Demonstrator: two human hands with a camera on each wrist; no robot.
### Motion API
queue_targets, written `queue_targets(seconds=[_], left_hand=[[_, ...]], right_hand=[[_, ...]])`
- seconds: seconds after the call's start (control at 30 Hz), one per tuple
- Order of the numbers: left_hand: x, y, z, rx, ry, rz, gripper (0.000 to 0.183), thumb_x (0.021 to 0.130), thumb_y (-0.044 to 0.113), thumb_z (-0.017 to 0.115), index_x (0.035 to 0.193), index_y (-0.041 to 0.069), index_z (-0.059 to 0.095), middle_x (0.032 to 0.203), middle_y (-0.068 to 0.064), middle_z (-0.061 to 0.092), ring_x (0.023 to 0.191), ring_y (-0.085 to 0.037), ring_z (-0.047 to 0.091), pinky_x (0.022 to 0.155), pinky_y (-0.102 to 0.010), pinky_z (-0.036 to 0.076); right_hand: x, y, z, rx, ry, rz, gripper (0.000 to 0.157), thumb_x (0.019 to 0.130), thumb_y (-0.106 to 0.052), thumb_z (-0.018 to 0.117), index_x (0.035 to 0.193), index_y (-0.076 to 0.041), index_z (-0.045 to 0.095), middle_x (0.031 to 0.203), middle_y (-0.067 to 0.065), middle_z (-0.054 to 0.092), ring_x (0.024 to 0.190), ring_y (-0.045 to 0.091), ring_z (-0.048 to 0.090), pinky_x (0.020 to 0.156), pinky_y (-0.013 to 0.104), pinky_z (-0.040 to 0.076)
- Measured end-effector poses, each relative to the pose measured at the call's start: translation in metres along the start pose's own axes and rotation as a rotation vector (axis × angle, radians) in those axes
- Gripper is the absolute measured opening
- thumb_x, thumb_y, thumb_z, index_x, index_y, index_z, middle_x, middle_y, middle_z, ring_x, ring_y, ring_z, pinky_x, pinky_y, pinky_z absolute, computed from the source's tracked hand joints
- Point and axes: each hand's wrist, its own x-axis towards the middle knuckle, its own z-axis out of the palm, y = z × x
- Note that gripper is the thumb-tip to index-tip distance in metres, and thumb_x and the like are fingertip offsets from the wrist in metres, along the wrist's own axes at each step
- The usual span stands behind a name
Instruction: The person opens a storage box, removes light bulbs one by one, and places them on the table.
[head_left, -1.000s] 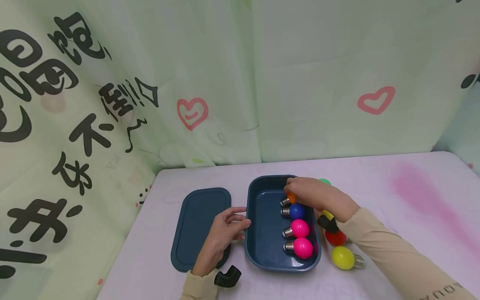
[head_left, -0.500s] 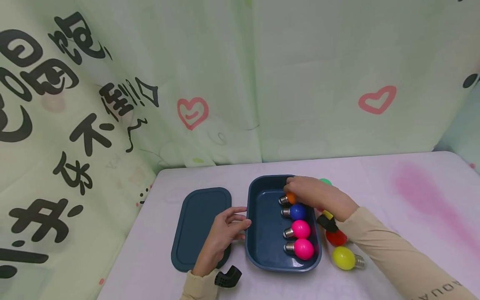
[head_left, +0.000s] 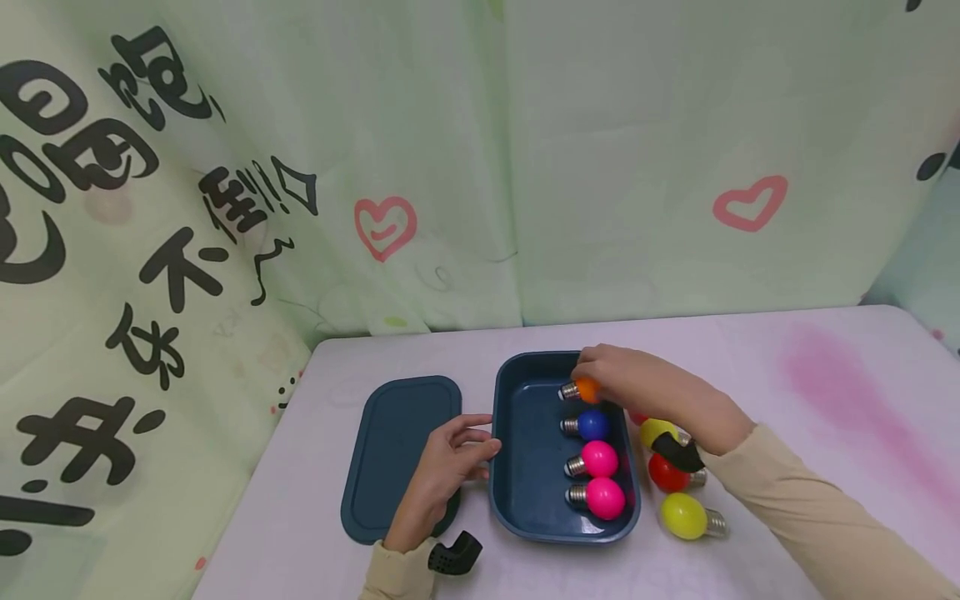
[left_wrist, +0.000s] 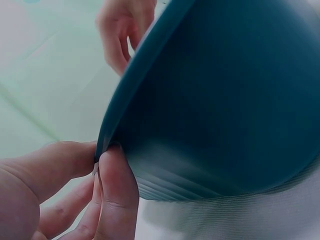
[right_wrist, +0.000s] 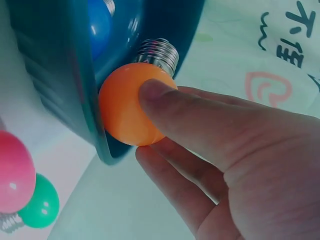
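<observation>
Two pink bulbs [head_left: 605, 497], blue bulb [head_left: 593, 425] in tray [head_left: 528, 467]; right hand [head_left: 645, 382] pinches orange bulb [right_wrist: 125, 105] between thumb and fingers; left hand [head_left: 448, 458] pinches rim [left_wrist: 120, 97].

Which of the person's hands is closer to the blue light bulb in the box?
The right. The right hand holds the orange bulb just beyond the blue bulb, while the left hand pinches the box at its left rim, across from it.

right wrist view | pink bulb [right_wrist: 15, 172]: cropped | green bulb [right_wrist: 41, 202]: partly hidden
</observation>
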Motion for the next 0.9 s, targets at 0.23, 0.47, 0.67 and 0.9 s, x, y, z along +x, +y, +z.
queue_targets(seconds=[0.23,0.47,0.67,0.9], left_hand=[[0.001,-0.001,-0.001,-0.003,0.004,-0.001,0.048,0.088,0.018,0.076,0.132,0.005,0.06,0.097,-0.005,0.068,0.073,-0.012,0.065,0.063,-0.025,0.058],[0.001,-0.001,0.0,0.004,0.004,0.007,0.048,0.088,0.018,0.076,0.131,0.005,0.061,0.096,-0.006,0.068,0.072,-0.012,0.065,0.064,-0.025,0.058],[0.001,-0.001,0.0,-0.005,-0.008,0.013,0.047,0.088,0.016,0.076,0.132,0.004,0.06,0.096,-0.006,0.068,0.073,-0.012,0.065,0.063,-0.025,0.058],[0.001,-0.002,-0.001,-0.021,-0.015,0.002,0.048,0.089,0.016,0.075,0.132,0.004,0.06,0.097,-0.006,0.068,0.077,-0.011,0.066,0.064,-0.025,0.057]], right_hand=[[-0.016,0.0,-0.009,0.026,0.027,0.036,0.037,0.08,-0.006,0.081,0.115,-0.008,0.071,0.111,0.009,0.065,0.106,0.027,0.062,0.08,0.034,0.06],[-0.027,0.005,-0.014,-0.007,0.053,0.039,0.039,0.077,-0.005,0.083,0.114,-0.007,0.07,0.112,0.012,0.065,0.106,0.03,0.063,0.081,0.036,0.06],[-0.038,0.014,-0.014,0.008,0.066,0.069,0.039,0.077,-0.005,0.083,0.114,-0.006,0.071,0.114,0.013,0.065,0.107,0.032,0.062,0.08,0.038,0.06],[-0.051,0.031,-0.008,0.014,0.094,0.069,0.04,0.075,-0.001,0.084,0.112,-0.007,0.071,0.111,0.012,0.065,0.105,0.031,0.063,0.078,0.037,0.06]])
